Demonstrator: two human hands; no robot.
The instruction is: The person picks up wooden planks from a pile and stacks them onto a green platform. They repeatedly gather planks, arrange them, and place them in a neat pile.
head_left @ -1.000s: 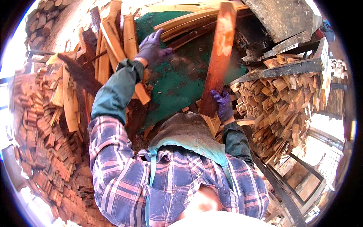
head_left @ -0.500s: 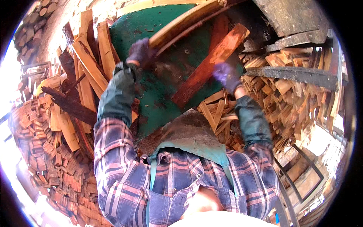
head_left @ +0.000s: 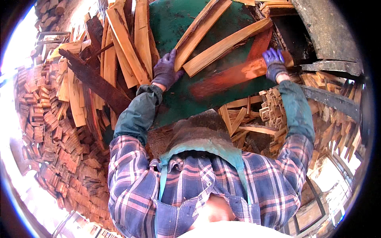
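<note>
My left hand point(head_left: 167, 71), in a dark purple glove, closes on the near end of a split wooden plank point(head_left: 204, 29), its thumb below that end. Farther right, my right hand point(head_left: 274, 65), gloved in purple, lies across the right end of a reddish wooden board point(head_left: 230, 77), with its fingers over the far edge and its thumb hidden. Motion smears this board. Between the two pieces, a pale plank point(head_left: 228, 47) slants across the green work surface point(head_left: 170, 107). Another reddish piece point(head_left: 260, 43) partly shows beyond the board.
Long split slats point(head_left: 127, 45) and a dark bark strip point(head_left: 95, 81) lean at the left. Stacked short wood pieces point(head_left: 59, 158) fill the lower left. A dark beam point(head_left: 333, 99) crosses the right side, with more split wood about it. A grey slab point(head_left: 329, 31) stands at the far right.
The planks by my left hand have come down onto the green surface. My right hand has moved right and onto the reddish board, which has turned flatter and shifted.
</note>
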